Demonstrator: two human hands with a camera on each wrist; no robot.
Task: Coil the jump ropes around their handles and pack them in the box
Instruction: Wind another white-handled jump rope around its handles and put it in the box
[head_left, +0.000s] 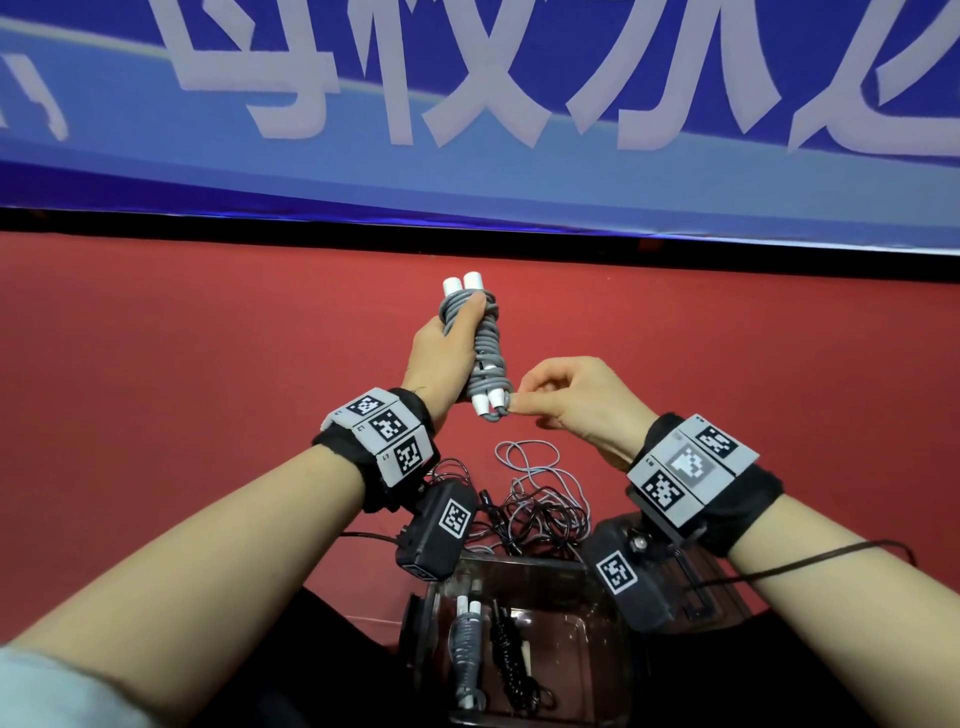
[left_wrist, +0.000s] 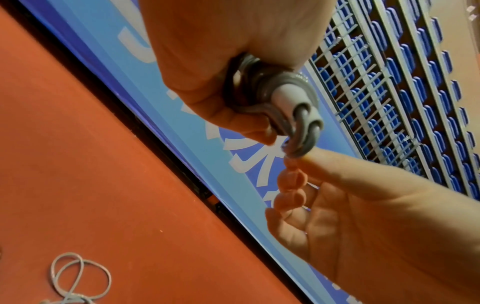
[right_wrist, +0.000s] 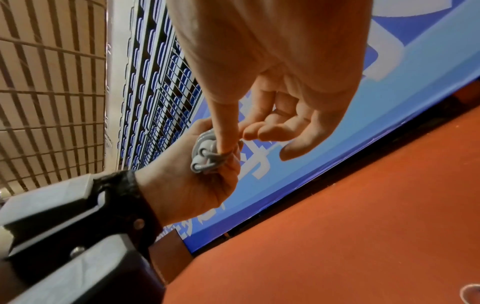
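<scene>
A grey jump rope (head_left: 480, 348) is coiled around its two white handles and held upright above the red floor. My left hand (head_left: 449, 345) grips the bundle round its middle. My right hand (head_left: 540, 402) pinches the grey cord's end at the bundle's lower tip, thumb and forefinger together; the left wrist view shows this cord end (left_wrist: 301, 144) looped over the handle caps. A clear box (head_left: 524, 639) near my knees holds a coiled grey rope (head_left: 465, 644) and a coiled black rope (head_left: 506, 654).
Loose grey and black ropes (head_left: 540, 499) lie tangled on the red floor (head_left: 208, 364) just beyond the box. A blue banner with white characters (head_left: 467, 104) runs along the floor's far edge. Blue stadium seats (left_wrist: 415, 82) rise behind it.
</scene>
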